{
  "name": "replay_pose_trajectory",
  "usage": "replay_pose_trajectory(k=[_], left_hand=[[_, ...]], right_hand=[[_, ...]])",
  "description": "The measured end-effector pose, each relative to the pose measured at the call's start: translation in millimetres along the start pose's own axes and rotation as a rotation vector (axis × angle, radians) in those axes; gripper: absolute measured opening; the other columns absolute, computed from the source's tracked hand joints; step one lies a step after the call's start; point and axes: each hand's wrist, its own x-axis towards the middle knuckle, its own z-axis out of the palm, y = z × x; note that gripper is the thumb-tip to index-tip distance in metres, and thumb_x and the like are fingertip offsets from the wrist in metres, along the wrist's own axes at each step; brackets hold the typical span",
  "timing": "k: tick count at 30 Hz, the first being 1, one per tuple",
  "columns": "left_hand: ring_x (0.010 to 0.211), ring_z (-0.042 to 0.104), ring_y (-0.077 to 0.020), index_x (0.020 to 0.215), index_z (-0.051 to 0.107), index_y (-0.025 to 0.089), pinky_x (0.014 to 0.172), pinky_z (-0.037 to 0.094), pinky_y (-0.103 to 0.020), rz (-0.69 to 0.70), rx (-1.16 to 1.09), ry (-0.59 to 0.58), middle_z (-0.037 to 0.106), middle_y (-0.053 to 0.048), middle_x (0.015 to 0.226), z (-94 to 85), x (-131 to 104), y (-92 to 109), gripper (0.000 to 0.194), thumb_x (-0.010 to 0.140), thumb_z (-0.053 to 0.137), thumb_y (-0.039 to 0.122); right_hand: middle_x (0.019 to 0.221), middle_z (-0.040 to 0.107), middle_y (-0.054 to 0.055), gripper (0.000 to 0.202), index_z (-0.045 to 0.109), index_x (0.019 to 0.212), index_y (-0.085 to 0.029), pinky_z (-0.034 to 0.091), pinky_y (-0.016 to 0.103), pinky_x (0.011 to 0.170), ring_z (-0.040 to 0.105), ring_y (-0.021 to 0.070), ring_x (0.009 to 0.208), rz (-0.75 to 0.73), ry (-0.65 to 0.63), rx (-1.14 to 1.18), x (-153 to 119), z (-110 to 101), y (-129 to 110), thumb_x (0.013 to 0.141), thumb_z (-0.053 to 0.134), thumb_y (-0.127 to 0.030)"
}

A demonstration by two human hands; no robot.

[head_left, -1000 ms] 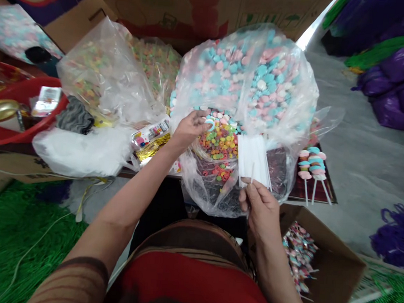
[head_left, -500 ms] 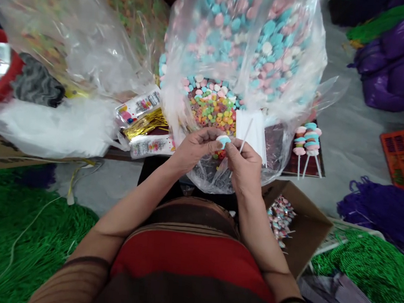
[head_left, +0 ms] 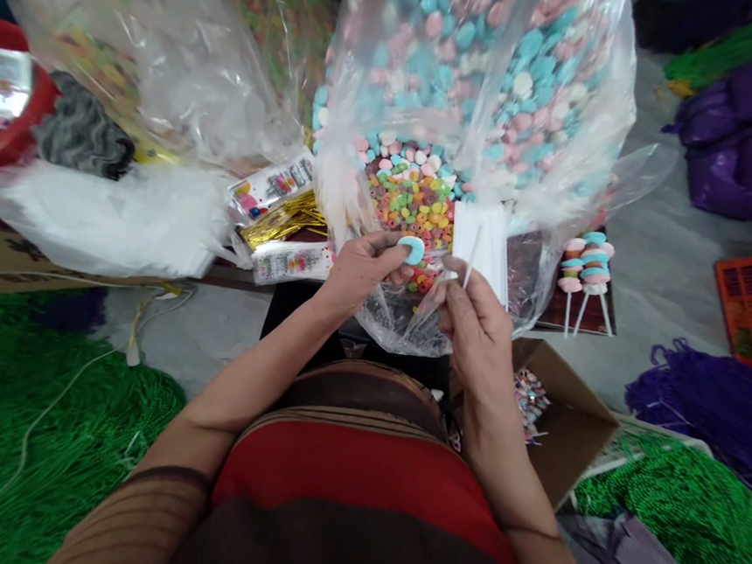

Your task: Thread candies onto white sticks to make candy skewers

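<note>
Between thumb and fingers, my left hand (head_left: 369, 268) pinches a round blue-and-white marshmallow (head_left: 411, 250). My right hand (head_left: 479, 313) is closed on a thin white lollipop stick (head_left: 472, 257), which points up out of its fingers. The two hands are apart, in front of a heap of ring-shaped gummy candies (head_left: 413, 202). A stack of white sticks (head_left: 482, 239) lies just beyond my right hand. At the table's right edge, finished-looking candy skewers (head_left: 593, 264) of pink and blue marshmallows rest with their sticks over the edge.
A big clear bag of marshmallows (head_left: 460, 70) stands behind the candies, with a bag of gummies (head_left: 134, 41) to its left. Gold twist ties (head_left: 286, 220) and printed wrappers (head_left: 295, 262) lie at left. A cardboard box (head_left: 570, 431) of wrapped candies sits low at right.
My hands have moved apart: the right one drew back to the right with the stick, while the left keeps the marshmallow. The view has shifted slightly.
</note>
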Motion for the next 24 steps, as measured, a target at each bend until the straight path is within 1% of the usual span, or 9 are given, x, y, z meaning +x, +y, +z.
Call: replay_pose_trajectory(k=[1, 3, 5, 8, 11, 15, 18, 21, 24], left_hand=[[0.055, 0.064, -0.0082, 0.095, 0.075, 0.018, 0.056, 0.051, -0.021, -0.014, -0.029, -0.002, 0.074, 0.002, 0.066, -0.8, 1, 0, 0.026, 0.080, 0.081, 0.038], [0.061, 0.068, -0.0091, 0.096, 0.075, 0.018, 0.059, 0.052, -0.021, -0.034, -0.085, -0.030, 0.077, 0.001, 0.073, -2.4, 2, -2, 0.031, 0.076, 0.085, 0.040], [0.067, 0.071, -0.0102, 0.096, 0.075, 0.019, 0.061, 0.053, -0.021, -0.043, -0.115, -0.071, 0.079, 0.000, 0.080, -3.6, 2, -4, 0.038, 0.073, 0.088, 0.046], [0.071, 0.073, -0.0117, 0.097, 0.075, 0.021, 0.063, 0.054, -0.023, -0.030, -0.126, -0.104, 0.079, -0.001, 0.083, -5.0, 2, -6, 0.045, 0.070, 0.090, 0.053], [0.071, 0.073, -0.0119, 0.098, 0.076, 0.021, 0.064, 0.054, -0.024, 0.002, -0.082, -0.103, 0.080, -0.001, 0.084, -5.7, 2, -8, 0.045, 0.073, 0.089, 0.056], [0.070, 0.071, -0.0117, 0.099, 0.077, 0.021, 0.065, 0.055, -0.025, 0.059, 0.002, -0.096, 0.079, -0.001, 0.084, -6.0, 2, -10, 0.044, 0.077, 0.084, 0.059], [0.075, 0.071, -0.0133, 0.100, 0.078, 0.022, 0.071, 0.057, -0.027, 0.163, 0.109, -0.085, 0.080, -0.002, 0.088, -7.5, -1, -9, 0.044, 0.079, 0.081, 0.060], [0.086, 0.073, -0.0160, 0.100, 0.080, 0.022, 0.082, 0.057, -0.029, 0.311, 0.304, -0.084, 0.081, -0.003, 0.095, -10.3, -5, -4, 0.034, 0.085, 0.078, 0.052], [0.090, 0.074, -0.0173, 0.101, 0.081, 0.023, 0.087, 0.056, -0.030, 0.386, 0.495, -0.119, 0.083, -0.003, 0.097, -11.5, -10, -1, 0.023, 0.088, 0.075, 0.042]], right_hand=[[0.075, 0.062, -0.003, 0.041, 0.070, 0.131, -0.029, 0.035, 0.026, 0.047, 0.043, 0.0096, 0.050, 0.003, -0.016, -0.007, -5, -2, 0, 0.098, 0.063, -0.052], [0.066, 0.061, -0.004, 0.041, 0.074, 0.127, -0.026, 0.037, 0.026, 0.046, 0.045, 0.0098, 0.045, 0.023, -0.091, -0.059, -14, -4, 0, 0.097, 0.065, -0.051], [0.057, 0.058, -0.006, 0.039, 0.076, 0.125, -0.024, 0.039, 0.027, 0.047, 0.047, 0.0110, 0.043, 0.020, -0.147, -0.139, -18, -5, 2, 0.098, 0.063, -0.050], [0.049, 0.052, -0.008, 0.033, 0.079, 0.120, -0.025, 0.042, 0.027, 0.050, 0.046, 0.0115, 0.042, -0.075, -0.145, -0.254, -17, -4, 5, 0.100, 0.058, -0.041], [0.049, 0.049, -0.008, 0.031, 0.080, 0.115, -0.025, 0.043, 0.028, 0.053, 0.044, 0.0118, 0.044, -0.141, -0.126, -0.319, -14, -3, 6, 0.101, 0.054, -0.035], [0.052, 0.051, -0.005, 0.028, 0.081, 0.110, -0.025, 0.042, 0.028, 0.053, 0.049, 0.0144, 0.051, -0.141, -0.096, -0.349, -12, -4, 5, 0.098, 0.058, -0.037], [0.059, 0.058, -0.002, 0.027, 0.082, 0.104, -0.024, 0.042, 0.028, 0.055, 0.053, 0.0150, 0.056, -0.143, -0.103, -0.380, -12, -7, 1, 0.097, 0.059, -0.037], [0.064, 0.062, -0.001, 0.028, 0.082, 0.099, -0.023, 0.042, 0.027, 0.056, 0.051, 0.0136, 0.055, -0.141, -0.162, -0.422, -10, -15, -4, 0.097, 0.058, -0.037], [0.056, 0.053, -0.003, 0.028, 0.082, 0.096, -0.022, 0.037, 0.026, 0.051, 0.047, 0.0136, 0.053, -0.079, -0.202, -0.377, -9, -19, -6, 0.096, 0.060, -0.041]])
